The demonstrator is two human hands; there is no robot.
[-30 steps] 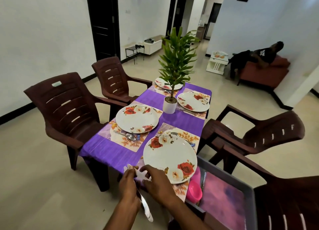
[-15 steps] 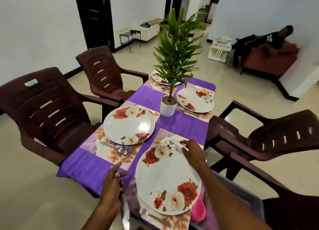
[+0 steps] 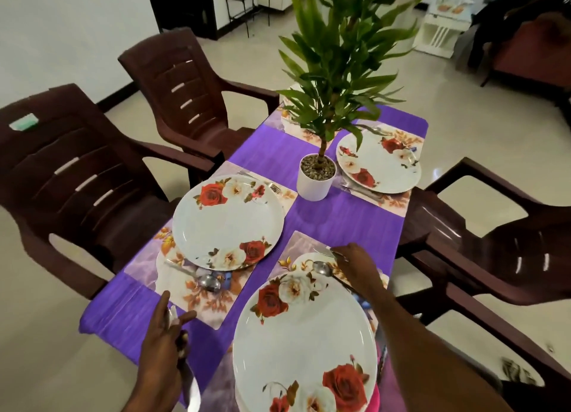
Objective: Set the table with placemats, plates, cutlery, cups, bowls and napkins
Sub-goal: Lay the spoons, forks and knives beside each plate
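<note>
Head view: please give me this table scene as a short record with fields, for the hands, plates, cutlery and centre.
left hand: holds a knife near the table's near edge
right hand: fingers at cutlery beyond the nearest plate
spoon: lies on that plate's far rim
left plate: on a placemat, another spoon in front of it
far right plate: fork beside it
centre: potted plant on purple tablecloth

Worn on the head, looked forward and steeply down along the purple table, close over the nearest plate; no second view.
</note>
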